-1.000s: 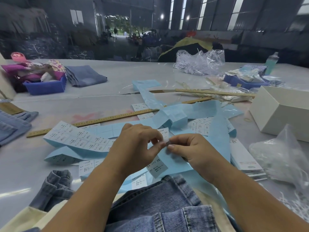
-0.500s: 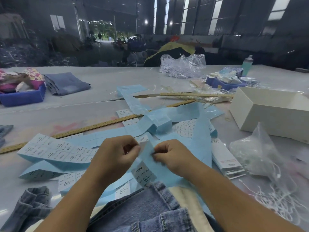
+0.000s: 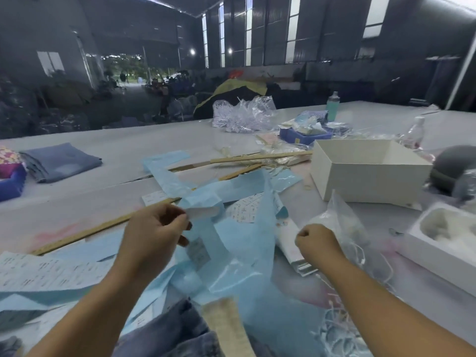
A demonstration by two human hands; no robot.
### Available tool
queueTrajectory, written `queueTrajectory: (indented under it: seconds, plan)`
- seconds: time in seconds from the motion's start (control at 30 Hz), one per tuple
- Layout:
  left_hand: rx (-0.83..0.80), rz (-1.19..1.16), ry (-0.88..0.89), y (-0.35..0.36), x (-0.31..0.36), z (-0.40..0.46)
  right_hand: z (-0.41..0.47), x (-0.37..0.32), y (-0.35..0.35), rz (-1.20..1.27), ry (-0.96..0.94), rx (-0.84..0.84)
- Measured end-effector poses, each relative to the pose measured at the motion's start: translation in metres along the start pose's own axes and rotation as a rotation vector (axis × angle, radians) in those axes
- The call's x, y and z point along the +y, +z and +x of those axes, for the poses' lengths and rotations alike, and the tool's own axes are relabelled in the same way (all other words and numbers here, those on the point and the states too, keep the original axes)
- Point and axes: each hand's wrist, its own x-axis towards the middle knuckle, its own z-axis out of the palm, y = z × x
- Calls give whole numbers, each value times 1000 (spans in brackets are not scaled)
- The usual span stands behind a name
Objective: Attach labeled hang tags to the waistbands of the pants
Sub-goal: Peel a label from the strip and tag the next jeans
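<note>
A long pale grey work table (image 3: 108, 148) stands in a dim warehouse — blue backing paper (image 3: 231, 243) strewn across it. The left hand (image 3: 152, 235) pinches a white sticker label (image 3: 203, 211); the right hand (image 3: 315, 240) is fisted, seemingly empty. Blue denim pants (image 3: 175, 333) lie nearest — open white cardboard box (image 3: 365, 171) right.

I can read nothing here. The white sticker sheets (image 3: 46, 274) left of my left hand (image 3: 152, 238) carry rows of dark print, too blurred to make out. The small tag (image 3: 198, 251) just right of that hand bears smeared marks only.
</note>
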Motion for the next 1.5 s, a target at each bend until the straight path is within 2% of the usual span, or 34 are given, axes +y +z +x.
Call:
queueTrajectory:
  seconds: [0.1, 0.23, 0.3, 0.47, 0.6, 0.77, 0.87, 0.93, 1.03, 1.1, 1.23, 1.37, 1.5]
  plan:
    - [-195, -54, -130, 45, 27, 15, 8, 29, -6, -69, 77, 34]
    - [-480, -7, -252, 116, 52, 33, 17, 39, 3, -256, 45, 2]
    - [-552, 4, -300, 151, 57, 37, 19, 39, 8, -303, 43, -12]
    - [-479, -228, -508, 205, 37, 29, 23, 37, 10, -153, 77, -21]
    - [-431, -210, -594, 212, 3, 13, 22, 45, 5, -98, 63, 14]
    - [-453, -152, -551, 214, 2, 5, 17, 41, 0, -327, -42, 101]
    - [-507, -137, -431, 218, 2, -4, 14, 34, 0, -394, -75, 108]
    - [-475, -148, -369, 219, 3, -6, 13, 33, 1, -248, -42, 116]
    - [-385, -205, -305, 217, 8, -8, 17, 34, -1, 268, 112, 14]
    - [-318, -279, -278, 216, 9, -6, 18, 35, -1, 500, 172, -28]
    - [-249, -386, -300, 218, 8, -5, 13, 32, 4, 685, 235, -43]
    - [-276, -319, -349, 223, 5, -8, 10, 30, 8, 894, 272, -79]
    - [-269, -255, -422, 225, -1, -5, 7, 35, 13, 921, 205, -57]
